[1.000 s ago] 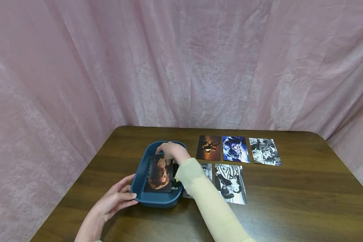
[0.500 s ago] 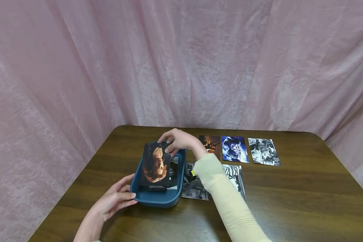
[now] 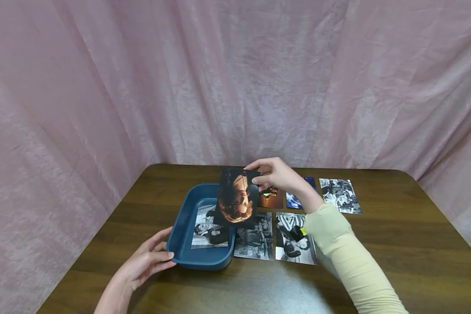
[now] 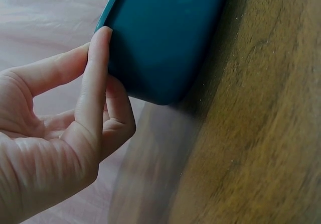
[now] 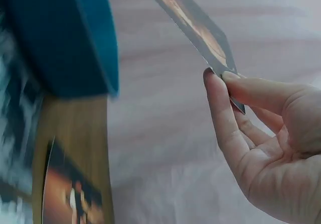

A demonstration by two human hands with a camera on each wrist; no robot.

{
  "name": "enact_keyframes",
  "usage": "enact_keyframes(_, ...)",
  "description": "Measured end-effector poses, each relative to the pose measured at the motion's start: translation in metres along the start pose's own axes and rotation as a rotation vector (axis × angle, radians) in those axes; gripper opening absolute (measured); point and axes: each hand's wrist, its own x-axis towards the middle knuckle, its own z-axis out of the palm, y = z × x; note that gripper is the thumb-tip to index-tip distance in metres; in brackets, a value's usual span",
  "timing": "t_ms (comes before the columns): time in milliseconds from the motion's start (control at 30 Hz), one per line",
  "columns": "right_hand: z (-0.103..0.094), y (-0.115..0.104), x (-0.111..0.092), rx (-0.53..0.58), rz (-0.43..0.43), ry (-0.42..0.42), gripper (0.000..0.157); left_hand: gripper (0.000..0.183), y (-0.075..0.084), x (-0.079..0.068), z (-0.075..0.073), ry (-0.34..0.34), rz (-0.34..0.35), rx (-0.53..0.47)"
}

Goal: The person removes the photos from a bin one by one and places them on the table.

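My right hand (image 3: 276, 176) pinches a dark photo card (image 3: 237, 198) by its upper right corner, thumb on the front. The picture on it is an upside-down head and shoulders in orange tones. In the right wrist view the same card (image 5: 195, 25) appears nearly edge-on between thumb and fingers. The card hangs above the right rim of a blue plastic tray (image 3: 204, 264). Inside the tray lies a black-and-white photo card (image 3: 209, 233), its upper right part hidden. My left hand (image 3: 147, 259) grips the tray's near left rim; in the left wrist view the tray (image 4: 165, 43) is pinched at its edge.
Right of the tray, photo cards lie in two rows: an orange one (image 3: 272, 200), a blue one (image 3: 293, 201) and a black-and-white one (image 3: 340, 195) behind, two more black-and-white cards (image 3: 254, 240) in front. A pink curtain (image 3: 235, 87) hangs behind the wooden table (image 3: 396, 235).
My right hand has lifted the dark photo card out of the tray and moved it right, uncovering the black-and-white card beneath. The left hand stays on the tray.
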Motion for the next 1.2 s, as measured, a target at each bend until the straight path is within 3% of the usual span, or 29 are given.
enact_keyframes(133,-0.027,0.021,-0.029,-0.019,0.039,0.068,0.037,0.084,0.000,0.000,-0.001,0.011,-0.013,0.004)
enact_keyframes(367,-0.068,0.077,-0.088,0.026,0.125,0.160,0.044,0.081,-0.001,-0.004,-0.003,0.012,-0.023,0.019)
enact_keyframes(700,-0.100,0.126,-0.161,0.028,0.254,0.157,0.050,0.078,-0.002,-0.003,-0.008,0.002,-0.011,0.017)
enact_keyframes(933,-0.104,0.139,-0.182,-0.036,0.269,0.127,0.046,0.078,0.000,-0.003,-0.010,0.010,-0.024,0.026)
enact_keyframes(1100,-0.096,0.144,-0.182,-0.155,0.221,0.141,0.040,0.081,0.001,-0.005,-0.011,0.004,-0.031,0.022)
enact_keyframes(1200,-0.089,0.146,-0.179,-0.241,0.235,0.160,0.036,0.082,0.001,-0.005,-0.012,-0.004,-0.031,0.016)
